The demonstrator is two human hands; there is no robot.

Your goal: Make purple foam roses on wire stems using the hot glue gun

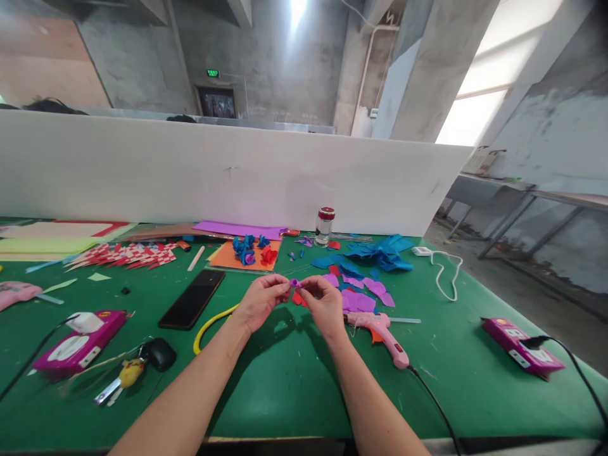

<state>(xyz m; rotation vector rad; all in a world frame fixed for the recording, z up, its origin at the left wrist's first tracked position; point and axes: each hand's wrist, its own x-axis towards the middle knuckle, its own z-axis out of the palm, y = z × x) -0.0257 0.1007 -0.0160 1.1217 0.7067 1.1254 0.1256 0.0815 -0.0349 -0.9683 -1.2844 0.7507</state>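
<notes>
Head view: a small purple paper roll [295, 283] is pinched between the fingertips of both hands, just above the middle of the worktop [456, 392]. The left hand [266, 300] grips its left side and the right hand [324, 305] its right side, fingers curled inward. Its dark round opening faces the wearer; the piece is too small to tell its long axis surely.

Beside the right hand lie purple petals [358, 301] and a pink glue gun [387, 329], nozzle toward the right wrist, handle slanting toward the near edge. Beyond the hands, blue paper flowers [243, 248] sit on an orange sheet [221, 256], with a red-lidded glass jar [325, 228] and blue crumpled paper [387, 253] farther right.

Left of the left hand are a yellow band [203, 332] and a black phone [192, 300]. Green surface spans between the glue gun and a magenta power strip [520, 351] near the right edge. A white board [213, 177] stands along the far edge; both forearms cross the near edge.
</notes>
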